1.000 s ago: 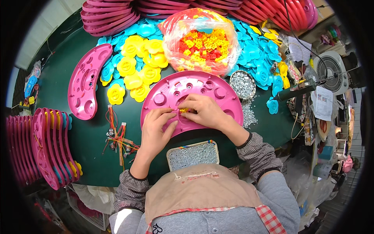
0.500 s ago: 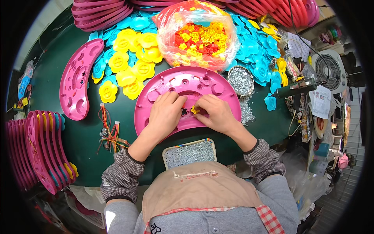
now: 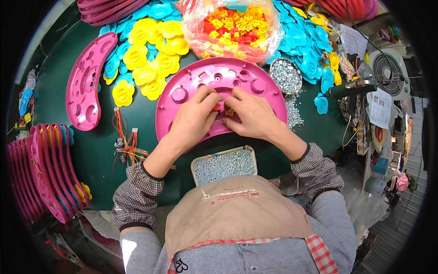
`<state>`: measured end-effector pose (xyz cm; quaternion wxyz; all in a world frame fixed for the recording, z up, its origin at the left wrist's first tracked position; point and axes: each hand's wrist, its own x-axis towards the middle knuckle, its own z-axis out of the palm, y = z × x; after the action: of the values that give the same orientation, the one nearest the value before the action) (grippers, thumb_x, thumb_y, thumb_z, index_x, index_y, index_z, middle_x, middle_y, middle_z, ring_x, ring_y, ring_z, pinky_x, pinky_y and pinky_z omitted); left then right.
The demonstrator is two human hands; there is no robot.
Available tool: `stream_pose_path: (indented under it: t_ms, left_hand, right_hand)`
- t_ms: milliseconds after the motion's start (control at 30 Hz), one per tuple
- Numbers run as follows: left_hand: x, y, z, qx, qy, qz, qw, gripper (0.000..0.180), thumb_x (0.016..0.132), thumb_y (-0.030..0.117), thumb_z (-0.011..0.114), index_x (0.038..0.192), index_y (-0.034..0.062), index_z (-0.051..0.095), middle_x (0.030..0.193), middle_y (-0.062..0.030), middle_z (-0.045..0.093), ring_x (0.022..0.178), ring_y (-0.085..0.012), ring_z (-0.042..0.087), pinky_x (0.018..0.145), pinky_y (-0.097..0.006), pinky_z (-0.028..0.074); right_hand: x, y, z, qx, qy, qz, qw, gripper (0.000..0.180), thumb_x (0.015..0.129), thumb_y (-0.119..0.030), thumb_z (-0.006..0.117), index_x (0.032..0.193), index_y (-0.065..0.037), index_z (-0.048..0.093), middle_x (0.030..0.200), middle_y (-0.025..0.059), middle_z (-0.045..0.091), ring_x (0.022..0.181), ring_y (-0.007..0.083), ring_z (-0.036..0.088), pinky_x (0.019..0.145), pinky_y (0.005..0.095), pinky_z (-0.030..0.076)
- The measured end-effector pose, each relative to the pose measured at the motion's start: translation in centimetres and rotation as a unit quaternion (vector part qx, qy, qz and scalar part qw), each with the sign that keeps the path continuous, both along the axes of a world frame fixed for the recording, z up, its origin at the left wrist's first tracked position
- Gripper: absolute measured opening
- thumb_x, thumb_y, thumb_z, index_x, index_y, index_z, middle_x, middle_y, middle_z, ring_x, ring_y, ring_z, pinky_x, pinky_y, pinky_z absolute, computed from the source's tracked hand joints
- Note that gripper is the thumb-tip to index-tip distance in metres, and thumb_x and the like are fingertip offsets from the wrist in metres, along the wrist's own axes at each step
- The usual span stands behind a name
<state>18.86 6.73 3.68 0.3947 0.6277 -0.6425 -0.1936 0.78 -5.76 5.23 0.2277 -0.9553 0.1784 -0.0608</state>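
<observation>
A magenta curved plastic shell (image 3: 205,72) lies in front of me with its posts and round sockets facing up. Over its middle, my left hand (image 3: 192,118) is closed, with a small red plastic piece (image 3: 216,108) at its fingertips. My right hand (image 3: 252,115) pinches a small yellow star-shaped piece (image 3: 229,112) just beside it, low in the shell's inner recess. The fingers partly hide both pieces, so I cannot tell how they sit in the shell.
Behind the shell stands a plastic bag (image 3: 191,34) of red and yellow pieces, between yellow flower shapes (image 3: 136,56) and blue ones (image 3: 303,43). Screws fill a round dish (image 3: 286,75) and a tray (image 3: 223,168). A power screwdriver (image 3: 349,89) hangs right; another shell (image 3: 75,98) lies left.
The whole view has shifted, with the table appearing higher. My left fingers have come closer to my right hand, and the red piece shows more plainly. The yellow star is more covered.
</observation>
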Motion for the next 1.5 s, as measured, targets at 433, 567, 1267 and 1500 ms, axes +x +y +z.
stream_pose_path:
  t_ms: [433, 567, 1267, 1500]
  left_hand:
    - [2.6, 0.2, -0.3, -0.029, -0.149, -0.128, 0.98, 0.013, 0.079, 0.011, 0.084, 0.091, 0.0087, 0.078, 0.107, -0.0036, 0.067, 0.103, -0.0264, 0.061, 0.087, -0.04, 0.049]
    - [2.6, 1.0, -1.1, -0.067, -0.133, -0.136, 0.979, 0.012, 0.08, 0.011, 0.085, 0.09, 0.009, 0.078, 0.102, -0.0026, 0.07, 0.101, -0.0258, 0.063, 0.085, -0.039, 0.048]
    - [-0.9, 2.5, -0.3, -0.065, -0.093, -0.035, 0.993, 0.012, 0.079, 0.013, 0.08, 0.082, 0.0086, 0.069, 0.089, -0.0058, 0.059, 0.09, -0.0267, 0.057, 0.076, -0.04, 0.047]
    - [-3.4, 10.6, 0.8, 0.032, -0.19, -0.228, 0.954, 0.01, 0.077, 0.02, 0.068, 0.077, 0.0102, 0.066, 0.088, -0.0034, 0.058, 0.096, -0.0222, 0.056, 0.085, -0.034, 0.044]
  right_hand:
    - [-5.2, 9.2, -2.5, 0.067, -0.008, 0.065, 0.996, 0.014, 0.089, -0.016, 0.078, 0.1, -0.008, 0.074, 0.086, 0.0063, 0.061, 0.072, 0.0273, 0.068, 0.062, 0.0422, 0.055]
    - [-5.5, 9.6, -2.0, 0.211, -0.099, 0.04, 0.972, 0.007, 0.091, -0.01, 0.074, 0.093, -0.004, 0.072, 0.087, 0.0101, 0.067, 0.072, 0.0295, 0.07, 0.062, 0.0407, 0.056]
    - [-1.4, -3.2, -1.5, -0.032, -0.061, 0.061, 0.996, 0.013, 0.082, -0.023, 0.084, 0.088, -0.013, 0.078, 0.092, 0.0021, 0.061, 0.093, 0.022, 0.059, 0.088, 0.0407, 0.04]
    - [0.0, -3.1, -0.6, -0.014, 0.024, 0.048, 0.998, 0.012, 0.081, -0.023, 0.081, 0.085, -0.012, 0.078, 0.092, 0.0035, 0.062, 0.094, 0.0235, 0.061, 0.087, 0.0427, 0.04]
